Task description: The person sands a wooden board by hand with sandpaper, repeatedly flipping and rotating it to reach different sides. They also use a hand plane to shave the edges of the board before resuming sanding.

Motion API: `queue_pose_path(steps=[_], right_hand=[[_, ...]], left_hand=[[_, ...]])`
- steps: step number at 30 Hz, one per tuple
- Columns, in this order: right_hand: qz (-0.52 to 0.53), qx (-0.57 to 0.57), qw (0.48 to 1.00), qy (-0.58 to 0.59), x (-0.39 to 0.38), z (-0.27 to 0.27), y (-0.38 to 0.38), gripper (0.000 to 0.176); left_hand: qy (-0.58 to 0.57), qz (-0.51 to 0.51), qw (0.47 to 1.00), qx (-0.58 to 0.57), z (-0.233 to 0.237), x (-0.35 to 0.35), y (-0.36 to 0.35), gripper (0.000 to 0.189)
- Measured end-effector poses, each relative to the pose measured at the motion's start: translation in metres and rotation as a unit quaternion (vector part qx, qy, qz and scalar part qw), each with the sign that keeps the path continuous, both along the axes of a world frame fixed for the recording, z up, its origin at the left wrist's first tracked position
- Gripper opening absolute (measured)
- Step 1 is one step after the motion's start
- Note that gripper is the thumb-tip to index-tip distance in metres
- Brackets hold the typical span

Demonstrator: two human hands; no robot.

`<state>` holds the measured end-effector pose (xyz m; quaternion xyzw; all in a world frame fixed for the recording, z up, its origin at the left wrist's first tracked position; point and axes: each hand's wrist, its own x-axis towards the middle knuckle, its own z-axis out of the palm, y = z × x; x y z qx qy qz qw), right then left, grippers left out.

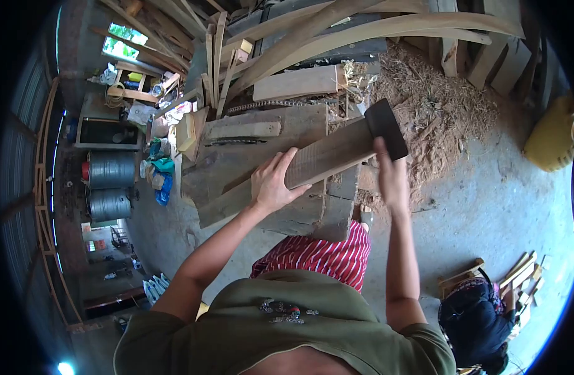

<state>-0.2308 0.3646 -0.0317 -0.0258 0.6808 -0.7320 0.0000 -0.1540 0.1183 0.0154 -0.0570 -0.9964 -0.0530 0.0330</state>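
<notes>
A long wooden board (331, 152) lies slanted over a worn wooden bench (299, 219). My left hand (274, 181) grips the board near its middle, with fingers over the far edge and the thumb at the near edge. At the board's right end, a dark flat rectangular block (387, 129) rests against the wood. My right hand (392, 178) is at the block's near edge, with a finger touching it; the hand is blurred and its other fingers are hard to make out.
Curved timbers (387, 28) and upright wood strips (217, 62) stand beyond the bench. Shavings and sawdust (437, 119) cover the floor at right, near a yellow sack (551, 134). Another person (477, 325) is low at bottom right beside wood pieces (521, 275). Metal drums (112, 170) stand left.
</notes>
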Motion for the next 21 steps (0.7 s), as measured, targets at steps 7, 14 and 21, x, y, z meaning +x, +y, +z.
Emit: queue_pose_path(steps=[7,14,21], right_hand=[[-0.028,-0.034,0.999,-0.024,-0.006,-0.001,-0.006,0.052],[-0.020,-0.055,0.993,-0.100,-0.024,-0.019,-0.008,0.051],[0.015,-0.073,0.993,-0.089,-0.031,-0.032,-0.007,0.044]], left_hand=[[0.014,-0.012,1.000,-0.016,0.002,-0.004,-0.002,0.087],[-0.002,-0.012,1.000,0.023,0.001,-0.004,0.000,0.086],[-0.001,-0.003,1.000,0.017,0.000,0.001,-0.001,0.087]])
